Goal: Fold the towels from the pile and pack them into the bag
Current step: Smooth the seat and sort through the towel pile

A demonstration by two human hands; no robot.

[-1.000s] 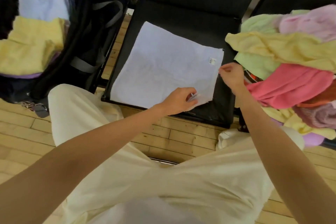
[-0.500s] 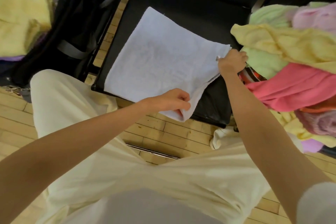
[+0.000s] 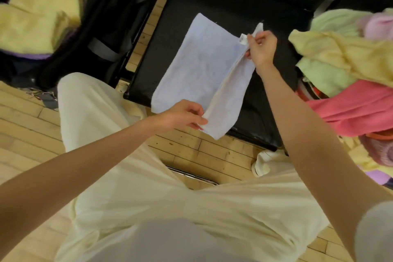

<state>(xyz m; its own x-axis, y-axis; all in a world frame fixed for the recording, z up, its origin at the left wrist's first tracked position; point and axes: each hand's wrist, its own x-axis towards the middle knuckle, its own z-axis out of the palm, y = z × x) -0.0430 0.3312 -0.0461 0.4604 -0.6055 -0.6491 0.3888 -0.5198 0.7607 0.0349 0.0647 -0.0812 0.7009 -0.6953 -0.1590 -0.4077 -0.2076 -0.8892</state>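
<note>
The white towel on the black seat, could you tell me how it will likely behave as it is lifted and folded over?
The white towel is probably floppy: its raised edge sags between the left hand and the right hand. It seems light, since fingertip pinches hold it up. It should keep a fold well, as the part on the seat lies flat.

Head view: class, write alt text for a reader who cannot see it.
Both hands lift the right edge of a white towel off a black chair seat, left hand near, right hand far. Unfolded towels lie right; an open bag left.
</note>
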